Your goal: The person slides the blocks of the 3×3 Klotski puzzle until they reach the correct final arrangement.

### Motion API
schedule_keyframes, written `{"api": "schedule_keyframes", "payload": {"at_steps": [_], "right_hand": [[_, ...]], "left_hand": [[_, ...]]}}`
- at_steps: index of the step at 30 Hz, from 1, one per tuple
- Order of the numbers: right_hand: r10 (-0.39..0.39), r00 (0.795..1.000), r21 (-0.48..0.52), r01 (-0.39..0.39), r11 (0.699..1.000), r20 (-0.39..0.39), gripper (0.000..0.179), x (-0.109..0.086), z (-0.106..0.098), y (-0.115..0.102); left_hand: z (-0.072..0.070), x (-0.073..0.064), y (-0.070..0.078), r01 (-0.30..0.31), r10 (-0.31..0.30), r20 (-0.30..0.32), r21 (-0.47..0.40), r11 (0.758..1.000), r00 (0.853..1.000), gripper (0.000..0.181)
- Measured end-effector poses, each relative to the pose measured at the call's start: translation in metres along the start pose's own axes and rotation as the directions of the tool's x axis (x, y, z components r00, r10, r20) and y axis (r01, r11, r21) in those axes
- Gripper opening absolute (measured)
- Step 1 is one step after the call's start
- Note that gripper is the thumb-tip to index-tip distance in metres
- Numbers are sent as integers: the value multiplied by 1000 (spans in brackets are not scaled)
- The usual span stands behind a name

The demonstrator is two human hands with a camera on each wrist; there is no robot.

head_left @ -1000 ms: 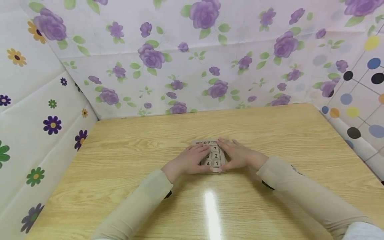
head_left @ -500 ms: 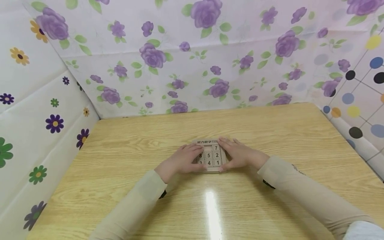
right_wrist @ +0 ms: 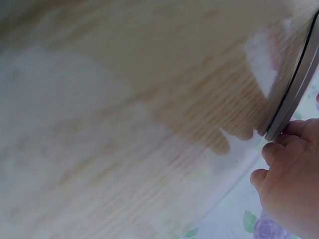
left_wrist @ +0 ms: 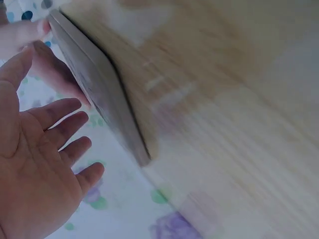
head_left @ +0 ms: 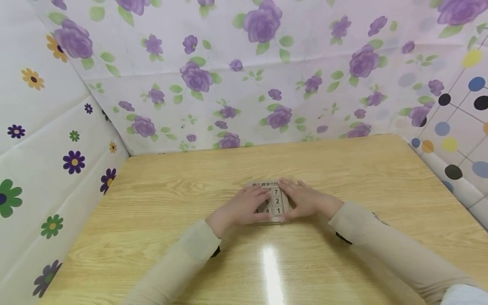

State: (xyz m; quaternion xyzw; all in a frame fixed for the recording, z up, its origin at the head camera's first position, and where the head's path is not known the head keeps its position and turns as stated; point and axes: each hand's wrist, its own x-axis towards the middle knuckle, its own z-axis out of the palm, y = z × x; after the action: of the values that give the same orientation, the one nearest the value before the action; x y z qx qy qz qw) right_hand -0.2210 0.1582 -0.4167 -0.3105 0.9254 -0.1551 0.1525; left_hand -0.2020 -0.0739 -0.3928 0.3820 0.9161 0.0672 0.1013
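Note:
A number sliding puzzle (head_left: pixel 277 201), grey-beige with black digits on square tiles, lies flat on the wooden table. The left hand (head_left: pixel 245 206) reaches over its left part with fingers extended, hiding several tiles. In the left wrist view, that left hand (left_wrist: pixel 42 159) appears palm-on, fingers spread apart above the face of the puzzle (left_wrist: pixel 97 72). The right hand (head_left: pixel 308 201) holds the puzzle's right side, fingers at the far corner and thumb at the near corner. In the right wrist view, fingers of the right hand (right_wrist: pixel 294 172) lie against the puzzle's edge (right_wrist: pixel 295 94).
The wooden table (head_left: pixel 183 182) spreads around the puzzle, with a bright light reflection near its front. A purple-flowered cloth (head_left: pixel 236 84) hangs behind it. Patterned sheets stand at the left (head_left: pixel 34 169) and right (head_left: pixel 453 140).
The left hand drew back leftward, uncovering an open slot in the top row's middle, then moved right over the tiles again. The right hand keeps its place on the puzzle.

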Motion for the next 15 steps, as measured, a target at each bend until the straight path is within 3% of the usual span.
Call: {"api": "schedule_keyframes", "payload": {"at_steps": [7, 15], "right_hand": [[3, 1000, 24, -4, 1000, 13, 114, 1, -1, -2], [10, 1000, 2, -10, 1000, 17, 114, -2, -1, -1]], "left_hand": [[0, 11, 11, -29, 29, 5, 24, 999, 1000, 52], [6, 16, 11, -14, 13, 35, 28, 999, 999, 59]]}}
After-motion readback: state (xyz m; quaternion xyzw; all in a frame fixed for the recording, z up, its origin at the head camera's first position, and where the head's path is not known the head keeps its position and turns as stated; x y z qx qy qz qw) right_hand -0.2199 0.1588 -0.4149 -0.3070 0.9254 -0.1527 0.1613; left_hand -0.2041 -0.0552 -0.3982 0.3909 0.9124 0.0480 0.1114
